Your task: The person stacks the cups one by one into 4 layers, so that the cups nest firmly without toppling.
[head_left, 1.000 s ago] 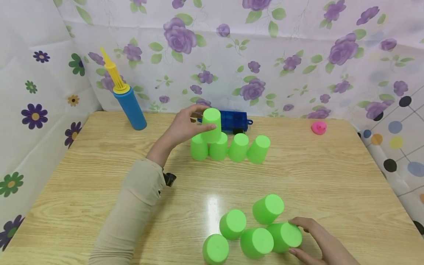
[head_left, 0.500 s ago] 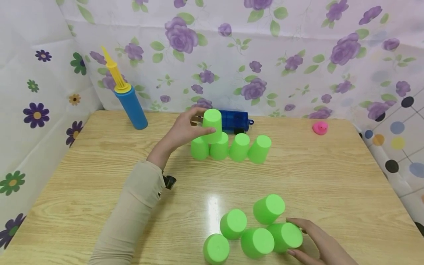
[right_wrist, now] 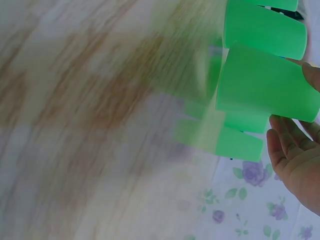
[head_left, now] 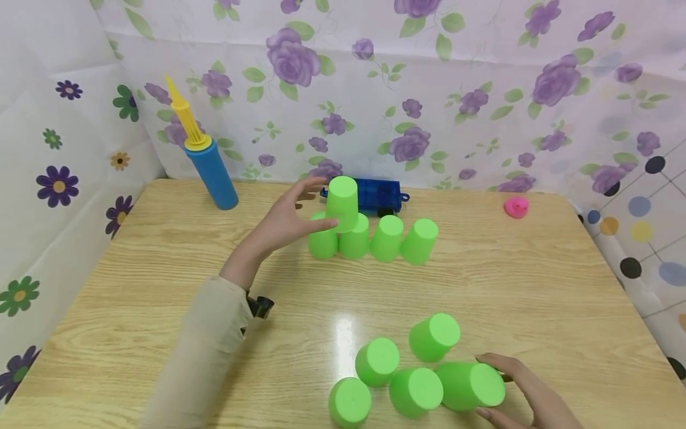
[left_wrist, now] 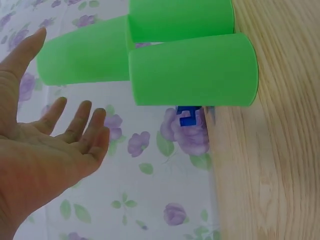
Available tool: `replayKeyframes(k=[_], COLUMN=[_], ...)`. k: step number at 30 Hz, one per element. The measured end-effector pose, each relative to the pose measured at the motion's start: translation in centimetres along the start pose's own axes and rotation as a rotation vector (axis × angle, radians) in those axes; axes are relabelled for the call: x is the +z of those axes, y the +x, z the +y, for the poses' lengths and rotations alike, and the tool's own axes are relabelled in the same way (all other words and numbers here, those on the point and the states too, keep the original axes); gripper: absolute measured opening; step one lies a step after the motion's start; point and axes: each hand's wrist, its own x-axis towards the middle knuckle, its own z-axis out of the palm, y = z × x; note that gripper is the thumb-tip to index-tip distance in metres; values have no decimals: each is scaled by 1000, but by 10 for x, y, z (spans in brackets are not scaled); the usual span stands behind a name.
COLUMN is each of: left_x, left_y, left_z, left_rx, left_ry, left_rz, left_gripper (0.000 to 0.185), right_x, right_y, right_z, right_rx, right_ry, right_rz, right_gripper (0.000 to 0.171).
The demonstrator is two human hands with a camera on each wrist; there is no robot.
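Note:
Four upside-down green cups stand in a back row, such as the leftmost cup [head_left: 321,243] and the rightmost cup [head_left: 420,241]. On top of the left pair sits another green cup [head_left: 342,199]. Beside it is my left hand [head_left: 286,217], fingers spread and apart from the cup in the left wrist view [left_wrist: 55,135]. At front right, my right hand [head_left: 533,393] grips a green cup [head_left: 471,386] between thumb and fingers. Several upside-down cups, including a near cup [head_left: 349,402] and a far cup [head_left: 435,336], stand left of that hand.
A blue translucent toy vehicle [head_left: 377,195] lies behind the row. A blue and yellow hand pump [head_left: 211,173] stands at the back left, and a pink rubber duck [head_left: 517,207] at the back right. Flowered cloth walls border the wooden table [head_left: 514,280].
My left hand has let go of the top cup and drawn back left, its fingers opening. The cup in my right hand has risen slightly and shifted right.

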Motion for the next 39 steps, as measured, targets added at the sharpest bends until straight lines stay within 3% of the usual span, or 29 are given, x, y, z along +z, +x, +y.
replayKeyframes(k=[3, 7, 12, 15, 19, 22, 26, 29, 35, 39], left_x=[-4, -4, 6, 20, 42, 57, 73, 85, 111, 130], left_y=[-16, -43, -91, -124, -166, -189, -206, -214, -228, -229], left_z=[1, 3, 11, 12, 13, 12, 1, -12, -25, -36], left_rx=[-35, -12, 58, 68, 56, 114, 349, 499, 475, 519], left_ry=[7, 26, 73, 76, 59, 51, -33, -75, -65, 80], left_rz=[16, 39, 70, 72, 29, -14, -38, -3, 90, 200], left_gripper=[83, 82, 77, 75, 68, 62, 63, 62, 57, 45], right_x=[-5, -15, -39, -53, -67, -75, -83, -86, -77, -68], right_y=[0, 2, 18, 32, 52, 66, 86, 104, 141, 166], right_z=[-4, -9, -10, -14, -22, -27, -31, -30, -16, -6], right_rx=[53, 136, 15, -21, -30, -82, -147, -114, -17, -6], right_ry=[18, 48, 34, 25, 61, 79, 50, 65, 265, 401], right_rz=[23, 29, -5, -24, -47, -32, 33, 59, 81, 96], right_gripper=[79, 76, 79, 79, 76, 78, 79, 75, 61, 56])
